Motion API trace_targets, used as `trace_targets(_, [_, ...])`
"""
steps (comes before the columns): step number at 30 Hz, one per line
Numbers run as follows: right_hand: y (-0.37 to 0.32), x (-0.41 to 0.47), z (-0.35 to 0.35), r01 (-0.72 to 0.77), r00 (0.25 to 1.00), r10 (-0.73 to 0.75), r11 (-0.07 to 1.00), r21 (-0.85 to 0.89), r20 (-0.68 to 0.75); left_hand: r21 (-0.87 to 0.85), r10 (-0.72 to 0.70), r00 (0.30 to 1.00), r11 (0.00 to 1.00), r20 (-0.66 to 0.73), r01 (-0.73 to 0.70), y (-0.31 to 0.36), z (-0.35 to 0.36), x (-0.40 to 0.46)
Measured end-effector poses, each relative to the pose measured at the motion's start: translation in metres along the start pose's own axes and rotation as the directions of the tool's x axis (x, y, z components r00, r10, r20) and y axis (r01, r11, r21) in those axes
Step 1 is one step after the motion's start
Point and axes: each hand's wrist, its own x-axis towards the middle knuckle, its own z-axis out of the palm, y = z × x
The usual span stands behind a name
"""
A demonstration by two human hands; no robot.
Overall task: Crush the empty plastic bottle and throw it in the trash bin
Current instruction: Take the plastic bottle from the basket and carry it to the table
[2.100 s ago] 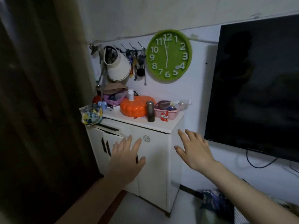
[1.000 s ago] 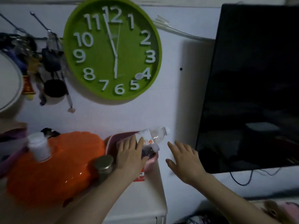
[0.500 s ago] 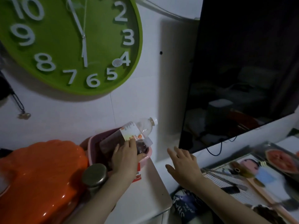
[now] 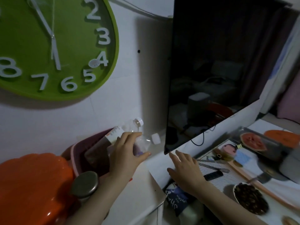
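- Nearest: glossy orange lid (image 4: 32, 184), smooth and lobed, beside a dull metal cap (image 4: 85, 184).
- Right hand (image 4: 186, 171) empty, fingers spread, hovering just off the white cabinet top (image 4: 138, 200).
- Left hand (image 4: 126, 153) curled over the clear plastic bottle (image 4: 144, 143); cannot tell whether fully gripped.
- Bottle thin-walled, crinkly, lying in the pink tub (image 4: 78, 148), long axis slanting up and right, white cap toward the dark screen (image 4: 211, 62).
- Farthest: matte green clock (image 4: 56, 46) on the wall.
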Motion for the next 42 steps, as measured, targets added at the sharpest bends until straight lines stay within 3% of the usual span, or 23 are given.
trace_targets(7, [0.064,-0.051,0.001,-0.178,0.984,0.179,0.984,-0.008,0.012,-0.04,0.271,0.95,0.963,0.153,-0.268,0.054,0.053,0.013])
trace_targets(17, [0.235,-0.185,-0.036,-0.528,0.845,0.523,0.849,-0.018,-0.107,-0.177,0.439,0.809,0.899,0.392,-0.402,0.216,0.177,-0.022])
trace_targets(25, [0.404,-0.335,-0.082,-0.734,0.674,0.722,0.678,-0.033,-0.159,-0.339,0.597,0.693,0.801,0.404,-0.493,0.419,0.287,-0.098])
trace_targets(35, [0.56,-0.45,-0.114,-0.873,0.47,0.867,0.484,0.055,-0.167,-0.476,0.679,0.566,0.733,0.467,-0.487,0.612,0.392,-0.141])
trace_targets(38, [0.604,-0.466,-0.115,-0.889,0.435,0.889,0.449,0.085,-0.146,-0.472,0.724,0.496,0.689,0.479,-0.55,0.657,0.429,-0.144])
trace_targets(42, [0.674,-0.476,-0.124,-0.896,0.413,0.898,0.43,0.107,-0.153,-0.506,0.735,0.476,0.678,0.484,-0.533,0.723,0.494,-0.144])
